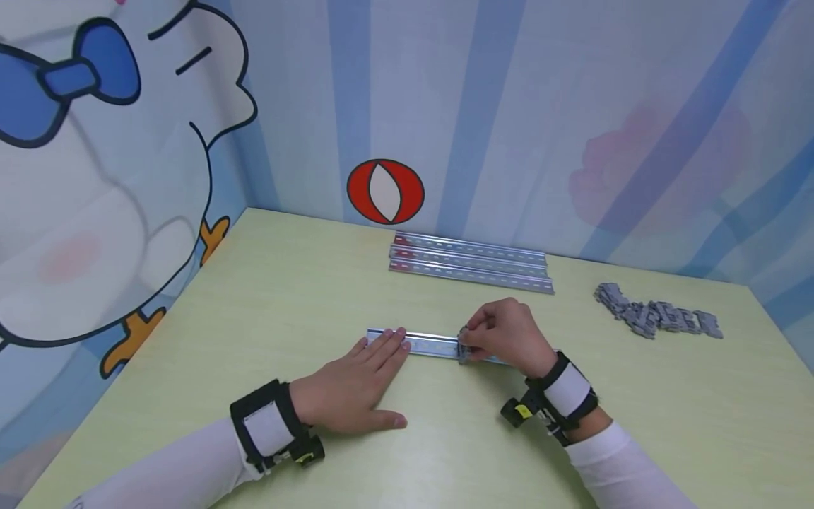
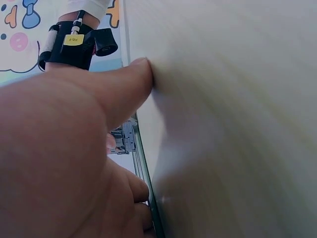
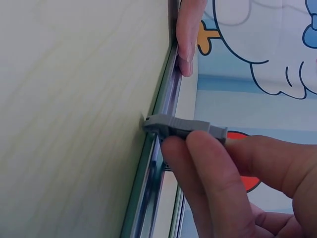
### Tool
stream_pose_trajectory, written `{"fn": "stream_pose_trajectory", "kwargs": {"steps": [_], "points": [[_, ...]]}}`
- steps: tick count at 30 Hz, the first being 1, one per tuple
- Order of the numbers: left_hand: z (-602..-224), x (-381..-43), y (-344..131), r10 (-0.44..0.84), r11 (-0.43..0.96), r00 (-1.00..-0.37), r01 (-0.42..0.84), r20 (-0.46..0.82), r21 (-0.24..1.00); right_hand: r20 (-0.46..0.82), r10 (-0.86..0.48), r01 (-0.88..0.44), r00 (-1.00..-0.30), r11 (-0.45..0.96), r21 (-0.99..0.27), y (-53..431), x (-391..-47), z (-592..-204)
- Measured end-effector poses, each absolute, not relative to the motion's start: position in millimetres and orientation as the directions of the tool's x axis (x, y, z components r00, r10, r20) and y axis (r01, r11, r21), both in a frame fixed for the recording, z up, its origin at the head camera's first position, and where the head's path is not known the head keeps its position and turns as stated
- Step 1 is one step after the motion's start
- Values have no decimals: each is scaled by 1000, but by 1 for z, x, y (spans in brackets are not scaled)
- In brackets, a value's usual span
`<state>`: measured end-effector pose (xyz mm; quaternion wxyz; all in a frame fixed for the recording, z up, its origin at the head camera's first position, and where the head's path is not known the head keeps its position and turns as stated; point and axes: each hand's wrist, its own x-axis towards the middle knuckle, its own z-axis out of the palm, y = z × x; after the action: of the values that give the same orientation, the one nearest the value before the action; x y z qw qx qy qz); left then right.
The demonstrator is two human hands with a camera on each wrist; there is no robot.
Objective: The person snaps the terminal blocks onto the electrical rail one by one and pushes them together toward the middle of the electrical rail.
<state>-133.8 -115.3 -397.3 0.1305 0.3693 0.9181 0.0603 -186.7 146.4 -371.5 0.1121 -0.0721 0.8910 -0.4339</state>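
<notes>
A metal DIN rail (image 1: 435,346) lies crosswise on the table in front of me. My left hand (image 1: 350,389) is spread flat with its straight fingers resting on the rail's left end, the thumb out on the tabletop. Farther right along the rail, my right hand (image 1: 511,338) pinches a small grey rail clip (image 3: 185,124) between thumb and fingers. The clip stands across the rail, its lower end right at the near edge in the right wrist view. The right hand covers part of the rail's right end in the head view.
Several similar rails (image 1: 470,265) with red marks at their left ends lie side by side near the back wall. A pile of grey clips (image 1: 661,318) sits on the table (image 1: 254,297) at the back right. Printed cloth walls stand behind and at left.
</notes>
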Motion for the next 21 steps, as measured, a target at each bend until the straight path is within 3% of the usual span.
{"fn": "stream_pose_trajectory", "kwargs": {"steps": [21], "points": [[-392, -132, -114, 690, 724, -696, 654, -202, 221, -157, -212, -1, -965, 597, -802, 138, -186, -376]]}}
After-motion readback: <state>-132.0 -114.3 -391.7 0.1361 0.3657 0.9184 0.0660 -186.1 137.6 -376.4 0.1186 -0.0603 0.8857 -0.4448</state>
